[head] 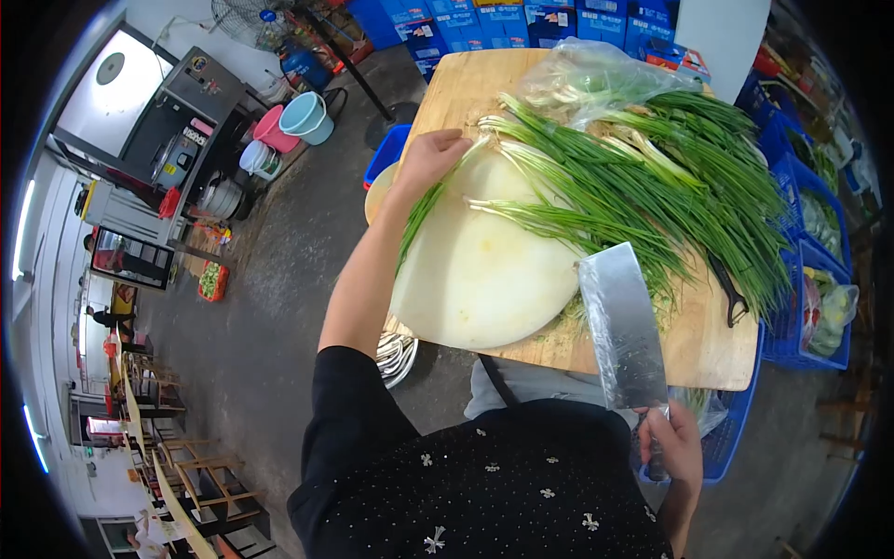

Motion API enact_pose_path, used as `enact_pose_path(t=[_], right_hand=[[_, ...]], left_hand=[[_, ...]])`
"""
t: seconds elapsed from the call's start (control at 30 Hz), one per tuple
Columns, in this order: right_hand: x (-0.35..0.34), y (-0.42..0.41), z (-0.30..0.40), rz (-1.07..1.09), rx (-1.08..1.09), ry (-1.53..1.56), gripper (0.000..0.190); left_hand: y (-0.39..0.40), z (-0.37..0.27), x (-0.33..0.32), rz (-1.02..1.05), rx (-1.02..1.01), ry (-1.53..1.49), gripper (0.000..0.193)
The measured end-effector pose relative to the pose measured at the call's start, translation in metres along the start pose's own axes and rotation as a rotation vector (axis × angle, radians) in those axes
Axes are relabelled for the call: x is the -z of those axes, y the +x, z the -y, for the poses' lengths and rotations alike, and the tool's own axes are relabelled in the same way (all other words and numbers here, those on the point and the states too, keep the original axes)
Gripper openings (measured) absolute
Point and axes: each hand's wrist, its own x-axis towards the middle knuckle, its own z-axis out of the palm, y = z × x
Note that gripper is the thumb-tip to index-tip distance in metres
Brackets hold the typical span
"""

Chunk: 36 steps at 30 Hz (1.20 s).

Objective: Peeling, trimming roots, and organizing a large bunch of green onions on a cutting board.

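Observation:
My right hand (670,440) grips the handle of a cleaver (621,328), its broad blade raised over the near right part of the wooden table (705,349). At the far left edge of a round white cutting board (489,272), my left hand (433,157) is closed around the white root end of a few green onions (429,202), whose green leaves hang past the board's left side. A large heap of green onions (614,168) lies across the board's right side and the table. Beside it, a clear plastic bag (594,73) holds more. Root and leaf scraps lie near the cleaver.
A black-handled peeler (730,293) lies at the table's right. Blue crates (803,328) with bagged vegetables stand to the right. Blue boxes (510,31) are stacked behind. A metal bowl (398,360) of sliced food sits low by the near left corner. Buckets (307,119) stand further left.

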Motion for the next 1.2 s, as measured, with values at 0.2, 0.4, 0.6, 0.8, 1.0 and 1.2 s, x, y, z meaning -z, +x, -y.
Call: enact_pose_path(t=[0.2, 0.4, 0.6, 0.8, 1.0, 1.2], right_hand=[[-0.003, 0.011, 0.001, -0.014, 0.055, -0.014, 0.029], [-0.007, 0.034, 0.007, 0.065, 0.020, -0.100, 0.030], [0.022, 0.024, -0.015, 0.041, -0.078, -0.006, 0.029], [0.068, -0.030, -0.027, -0.091, -0.044, 0.015, 0.030], [0.045, -0.017, -0.022, -0.158, 0.010, 0.009, 0.033], [0.041, -0.017, -0.035, -0.167, -0.002, 0.098, 0.029]], left_hand=[[-0.014, 0.024, 0.039, 0.037, 0.108, 0.097, 0.055], [-0.039, 0.047, 0.048, -0.065, 0.215, -0.268, 0.047], [-0.052, 0.058, 0.056, -0.109, 0.206, -0.283, 0.042], [-0.057, 0.051, 0.059, -0.168, 0.076, -0.236, 0.035], [-0.074, -0.043, -0.005, 0.144, -0.575, 0.443, 0.046], [-0.080, -0.050, -0.030, 0.404, -0.593, 0.545, 0.042]])
